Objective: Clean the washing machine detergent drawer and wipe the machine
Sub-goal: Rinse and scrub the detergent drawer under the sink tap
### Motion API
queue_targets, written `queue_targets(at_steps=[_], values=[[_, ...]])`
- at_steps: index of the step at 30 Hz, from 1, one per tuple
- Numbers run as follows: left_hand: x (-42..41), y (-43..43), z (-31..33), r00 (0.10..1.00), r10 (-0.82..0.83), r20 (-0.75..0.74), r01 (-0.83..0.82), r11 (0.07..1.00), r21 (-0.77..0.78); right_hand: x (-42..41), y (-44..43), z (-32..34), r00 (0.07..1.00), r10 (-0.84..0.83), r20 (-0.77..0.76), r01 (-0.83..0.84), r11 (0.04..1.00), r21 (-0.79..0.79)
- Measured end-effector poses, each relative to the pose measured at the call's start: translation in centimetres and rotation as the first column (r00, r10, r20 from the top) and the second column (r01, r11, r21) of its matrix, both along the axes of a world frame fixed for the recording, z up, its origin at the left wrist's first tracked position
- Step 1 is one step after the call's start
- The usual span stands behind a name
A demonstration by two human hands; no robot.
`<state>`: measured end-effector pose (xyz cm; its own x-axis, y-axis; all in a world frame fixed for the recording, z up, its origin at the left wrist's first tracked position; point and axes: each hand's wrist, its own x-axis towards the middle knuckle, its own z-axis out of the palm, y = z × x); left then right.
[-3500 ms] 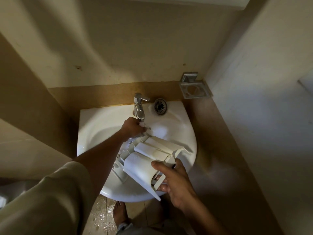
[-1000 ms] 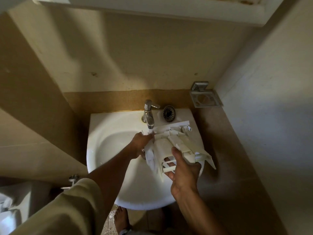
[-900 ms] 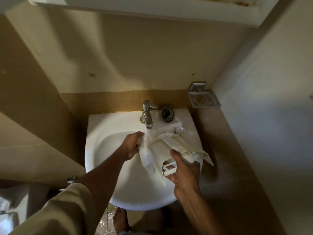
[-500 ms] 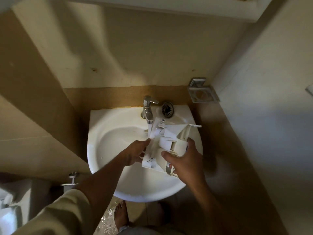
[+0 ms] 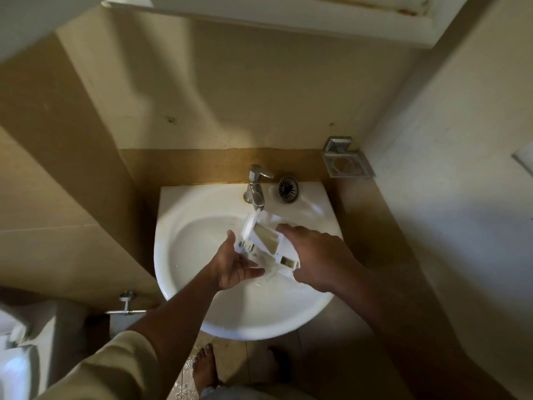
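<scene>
The white plastic detergent drawer [image 5: 266, 241] is tilted over the white sink [image 5: 202, 307], its upper end right under the chrome tap [image 5: 256, 188]. Water runs off its lower end into the basin. My right hand [image 5: 315, 258] grips the drawer from the right side, fingers wrapped over its edge. My left hand [image 5: 235, 262] is palm-up with straight fingers beneath the drawer's lower left corner, thumb touching its side.
A round metal drain strainer [image 5: 288, 189] lies on the sink rim beside the tap. A chrome soap holder [image 5: 346, 163] is fixed to the back wall at the right. A wall valve [image 5: 127, 306] and a white toilet [image 5: 17, 350] sit lower left. The floor is wet near my foot [image 5: 205, 368].
The drawer has been turned over, its open compartments now facing me, and shifted under the tap. My left hand opened and dropped beneath it; my right hand re-gripped from the right.
</scene>
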<state>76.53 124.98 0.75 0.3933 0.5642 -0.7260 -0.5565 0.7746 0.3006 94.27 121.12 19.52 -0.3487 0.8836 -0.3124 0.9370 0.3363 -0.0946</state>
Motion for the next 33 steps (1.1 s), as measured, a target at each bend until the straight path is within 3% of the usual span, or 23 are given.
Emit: queue_targets(at_steps=[3,6,12,15,19,23,26,33], values=[[-0.3,-0.7,-0.3,0.984,0.159,0.079,-0.152,0.985,-0.086,0.0,-1.2,-1.6,0.988,0.150,0.033,-0.152,0.982,0.110],[-0.7,-0.6,-0.7,0.978,0.181,0.099,-0.173,0.981,-0.084,0.2,-2.3,-3.3,0.978,0.185,0.094,-0.200,0.961,0.190],[-0.2,0.7,0.9,0.999,0.047,-0.002,-0.047,0.999,-0.020,1.6,-3.2,-4.0,0.993,0.115,0.015,-0.115,0.970,0.214],[0.2,1.1,0.7,0.992,-0.092,-0.085,0.091,0.996,-0.009,1.8,-3.4,-3.9,0.992,0.126,0.009,-0.124,0.961,0.246],[-1.1,1.5,-1.0,0.919,-0.253,-0.303,0.253,0.967,-0.040,1.9,-3.2,-4.2,0.987,0.162,-0.007,-0.156,0.958,0.239],[-2.2,2.1,-0.2,0.911,-0.007,-0.412,0.067,0.989,0.131,1.9,-2.3,-4.3,0.975,0.219,-0.031,-0.210,0.961,0.180],[-3.0,2.6,0.0,0.859,0.088,-0.504,0.024,0.977,0.211,1.8,-0.8,-4.4,0.965,0.257,-0.049,-0.244,0.953,0.178],[-5.0,2.3,-1.5,0.803,0.190,-0.565,-0.130,0.981,0.145,0.7,1.1,-4.7,0.931,0.364,-0.041,-0.347,0.913,0.215]])
